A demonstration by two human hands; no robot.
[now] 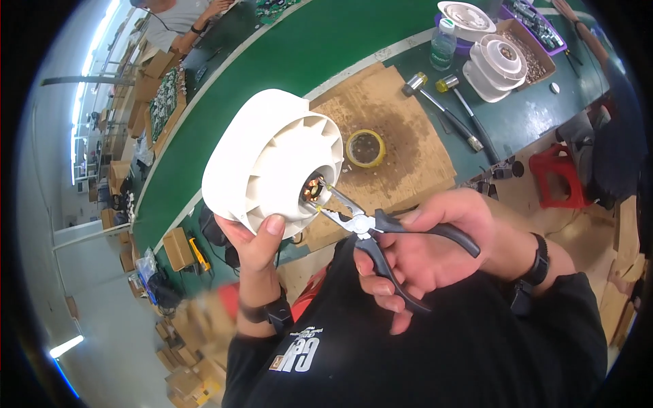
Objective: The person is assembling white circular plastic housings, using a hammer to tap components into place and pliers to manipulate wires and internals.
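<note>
- My left hand point(255, 241) is closed around the lower rim of a white plastic fan impeller point(272, 160), thumb pressed on its front face, holding it up in front of me, well above the desk point(286, 47).
- The impeller is tilted so its open face and radial blades point toward me; at the hub I see copper motor windings point(313, 189).
- My right hand point(435, 245) is wrapped tight around the black handles of a pair of needle-nose pliers point(364, 224).
- The pliers' metal tips reach into the hub, right at the windings, beside some thin yellow wires; I cannot tell whether the tips are pinching anything.
- Below the impeller, a sheet of brown cardboard point(401, 129) lies on the green desk with a roll of yellow tape point(365, 148) on it.
- Two mallets point(445, 112) lie side by side just beyond the cardboard's far corner.
- Farther off, near the desk's far corner, stand a clear plastic bottle point(443, 44), a stack of white housings point(496, 64) and a cardboard box of small parts point(530, 54).
- A red stool point(561, 173) stands on the floor to my right.
- Another person point(180, 17) works at the far end of the desk.
</note>
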